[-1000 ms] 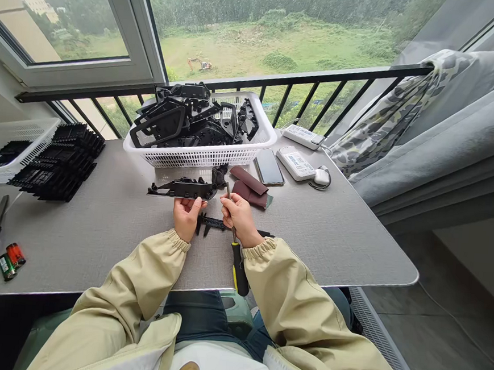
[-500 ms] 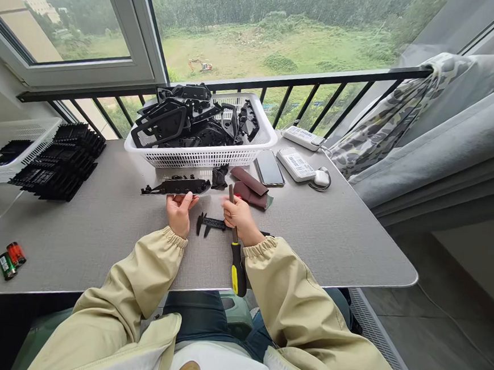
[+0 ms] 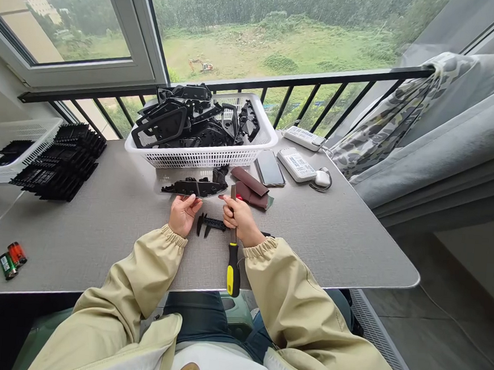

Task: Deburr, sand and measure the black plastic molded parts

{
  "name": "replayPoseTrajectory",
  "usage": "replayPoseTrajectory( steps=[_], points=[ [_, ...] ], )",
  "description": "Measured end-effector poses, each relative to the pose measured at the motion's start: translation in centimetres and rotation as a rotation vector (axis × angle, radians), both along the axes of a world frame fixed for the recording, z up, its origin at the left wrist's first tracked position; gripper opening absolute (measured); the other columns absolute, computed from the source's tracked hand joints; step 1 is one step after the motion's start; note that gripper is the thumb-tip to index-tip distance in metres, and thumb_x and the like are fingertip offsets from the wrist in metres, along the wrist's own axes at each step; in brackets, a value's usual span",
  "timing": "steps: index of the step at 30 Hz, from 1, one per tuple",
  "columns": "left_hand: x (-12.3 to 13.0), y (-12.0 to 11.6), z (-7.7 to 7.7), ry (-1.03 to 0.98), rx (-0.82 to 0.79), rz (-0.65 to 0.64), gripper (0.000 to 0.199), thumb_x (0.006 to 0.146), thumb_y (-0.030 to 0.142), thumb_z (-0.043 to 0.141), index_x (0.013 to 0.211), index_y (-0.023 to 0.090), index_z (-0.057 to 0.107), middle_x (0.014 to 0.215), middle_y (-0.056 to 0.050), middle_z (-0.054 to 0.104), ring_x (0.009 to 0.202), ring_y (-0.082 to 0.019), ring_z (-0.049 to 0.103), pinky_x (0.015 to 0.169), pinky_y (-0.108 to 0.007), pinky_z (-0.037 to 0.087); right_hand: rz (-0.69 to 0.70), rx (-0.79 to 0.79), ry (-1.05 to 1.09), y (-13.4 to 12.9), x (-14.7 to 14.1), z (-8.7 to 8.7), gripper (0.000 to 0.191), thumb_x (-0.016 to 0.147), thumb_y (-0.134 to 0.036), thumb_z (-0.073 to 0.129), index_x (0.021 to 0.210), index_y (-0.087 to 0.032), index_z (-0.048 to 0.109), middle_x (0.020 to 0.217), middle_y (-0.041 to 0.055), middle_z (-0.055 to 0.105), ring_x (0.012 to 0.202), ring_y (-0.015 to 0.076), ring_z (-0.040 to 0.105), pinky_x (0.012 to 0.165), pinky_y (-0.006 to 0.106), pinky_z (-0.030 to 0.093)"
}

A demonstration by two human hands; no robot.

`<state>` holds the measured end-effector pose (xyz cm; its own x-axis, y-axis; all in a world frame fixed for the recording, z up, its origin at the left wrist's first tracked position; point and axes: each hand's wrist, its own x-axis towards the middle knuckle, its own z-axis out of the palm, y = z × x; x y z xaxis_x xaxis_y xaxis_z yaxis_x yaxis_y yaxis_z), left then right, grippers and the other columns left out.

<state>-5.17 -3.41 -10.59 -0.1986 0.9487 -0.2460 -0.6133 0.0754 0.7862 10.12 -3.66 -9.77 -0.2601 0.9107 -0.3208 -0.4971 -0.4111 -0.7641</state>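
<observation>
The black plastic part point(image 3: 194, 188) lies just beyond the left hand point(image 3: 182, 215), whose curled fingers touch its near edge; whether they grip it is unclear. The right hand point(image 3: 240, 218) closes around an upright yellow-handled screwdriver point(image 3: 233, 268), its shaft just right of the part. A slip there could scratch the part or jab the left hand. A caliper point(image 3: 211, 224) lies between the hands. Farther off, the white basket point(image 3: 201, 160) is heaped with black parts point(image 3: 183, 126); a second basket point(image 3: 20, 130), at left, holds more.

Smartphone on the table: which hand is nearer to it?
The right hand, below and left of the smartphone in the head view; the left hand is farther left, at about the same height.
</observation>
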Motion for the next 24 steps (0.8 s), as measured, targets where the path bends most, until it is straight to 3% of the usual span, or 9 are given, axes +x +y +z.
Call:
replayPoseTrajectory(
  steps=[6,12,16,24],
  points=[
    [0.23,-0.34,0.03,0.01,-0.006,-0.163,0.027,0.062,0.015,0.077,0.077,0.018,0.055,0.066,0.004,0.061,0.06,-0.01,0.064,0.062,-0.024,0.056,-0.013,0.02,0.047,0.04,-0.06,-0.11,0.048,0.073,-0.048,0.07,0.06,-0.022,0.032,0.039,-0.0115,0.037,0.027,0.0008,0.019,0.028,0.016,0.013],
    [0.69,-0.59,-0.08,0.016,-0.034,-0.168,0.032,0.057,0.016,0.08,0.078,0.017,0.056,0.067,0.004,0.061,0.058,-0.009,0.063,0.06,-0.023,0.056,0.019,0.038,0.059,-0.08,-0.05,0.03,0.044,0.07,-0.038,0.074,0.061,-0.021,0.035,0.039,-0.0127,0.037,0.027,0.0005,0.019,0.028,0.015,0.014],
    [0.91,-0.63,-0.03,0.017,-0.045,-0.149,0.034,0.053,0.017,0.083,0.075,0.017,0.057,0.066,0.005,0.061,0.057,-0.008,0.061,0.059,-0.021,0.055,0.042,0.034,0.052,-0.11,-0.13,0.12,0.045,0.069,-0.04,0.076,0.061,-0.021,0.035,0.039,-0.0125,0.037,0.028,0.0002,0.019,0.028,0.015,0.015],
    [0.83,-0.54,0.17,0.028,0.016,-0.163,0.033,0.056,0.022,0.083,0.078,0.018,0.058,0.073,0.003,0.065,0.062,-0.01,0.064,0.063,-0.024,0.057,0.08,0.011,0.033,-0.17,-0.22,0.12,0.046,0.076,-0.047,0.069,0.059,-0.021,0.036,0.04,-0.0096,0.039,0.03,0.0006,0.019,0.029,0.014,0.016]
  ],
)
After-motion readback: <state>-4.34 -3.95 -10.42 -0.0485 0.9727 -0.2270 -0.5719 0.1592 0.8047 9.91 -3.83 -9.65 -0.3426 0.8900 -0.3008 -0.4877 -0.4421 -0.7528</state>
